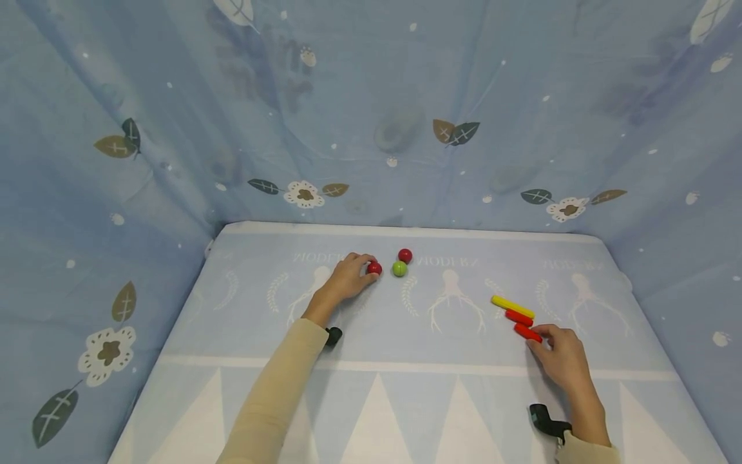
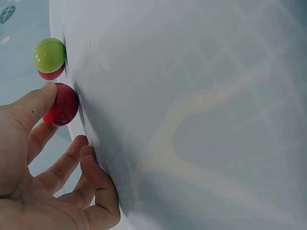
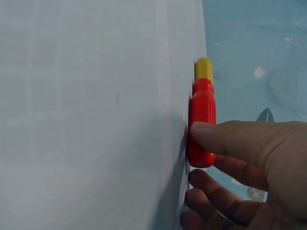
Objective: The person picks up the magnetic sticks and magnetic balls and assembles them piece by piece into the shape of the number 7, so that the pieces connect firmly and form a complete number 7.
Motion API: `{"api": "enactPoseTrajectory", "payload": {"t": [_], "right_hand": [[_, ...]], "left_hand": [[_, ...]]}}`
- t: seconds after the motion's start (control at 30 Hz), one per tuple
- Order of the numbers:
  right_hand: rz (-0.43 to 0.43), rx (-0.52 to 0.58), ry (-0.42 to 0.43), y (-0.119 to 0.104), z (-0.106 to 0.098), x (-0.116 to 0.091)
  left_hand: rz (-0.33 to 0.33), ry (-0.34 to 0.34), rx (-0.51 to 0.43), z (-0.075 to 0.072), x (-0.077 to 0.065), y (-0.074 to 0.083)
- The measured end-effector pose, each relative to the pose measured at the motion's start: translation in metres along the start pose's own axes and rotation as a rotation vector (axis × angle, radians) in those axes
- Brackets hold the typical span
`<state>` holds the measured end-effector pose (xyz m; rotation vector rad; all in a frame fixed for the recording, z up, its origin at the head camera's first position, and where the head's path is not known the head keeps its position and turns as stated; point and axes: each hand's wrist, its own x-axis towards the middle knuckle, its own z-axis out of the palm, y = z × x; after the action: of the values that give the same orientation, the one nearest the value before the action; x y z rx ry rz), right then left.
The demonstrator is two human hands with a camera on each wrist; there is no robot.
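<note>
"Red ball (image 1: 374, 268): where is it, and what about the hands?"

"It sits on the tabletop (image 1: 377, 328), towards the far edge, pinched between the thumb and a finger of your left hand (image 1: 345, 277), its other fingers loosely bent; your right hand (image 1: 561, 353) pinches the nearest red stick (image 1: 527, 332) between thumb and finger."

"And around them?"

"Just right of your left hand are a green ball (image 1: 399, 269) and a second red ball (image 1: 406, 256) behind it; past the stick you hold lie another red stick (image 1: 518, 318), then a yellow stick (image 1: 513, 307); beyond the tabletop hangs a blue cloth (image 1: 371, 77) printed with leaves and flowers."
</note>
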<state>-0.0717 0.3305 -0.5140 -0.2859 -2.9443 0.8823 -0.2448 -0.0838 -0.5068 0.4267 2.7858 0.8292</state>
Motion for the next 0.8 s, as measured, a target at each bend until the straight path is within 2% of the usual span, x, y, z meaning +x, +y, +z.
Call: {"api": "enactPoseTrajectory", "payload": {"t": [0.27, 0.47, 0.57, 0.8], "right_hand": [[0.028, 0.002, -0.024, 0.001, -0.004, -0.001], [0.006, 0.032, -0.038, -0.008, -0.008, -0.006], [-0.030, 0.039, -0.038, -0.016, -0.010, -0.006], [-0.197, 0.058, 0.008, -0.034, -0.005, 0.000]], "left_hand": [[-0.003, -0.016, 0.012, -0.001, -0.002, 0.000], [-0.030, -0.004, 0.023, -0.005, -0.012, 0.002], [-0.047, 0.001, 0.019, -0.008, -0.019, 0.002], [-0.034, 0.018, 0.015, -0.015, -0.035, -0.001]]}}
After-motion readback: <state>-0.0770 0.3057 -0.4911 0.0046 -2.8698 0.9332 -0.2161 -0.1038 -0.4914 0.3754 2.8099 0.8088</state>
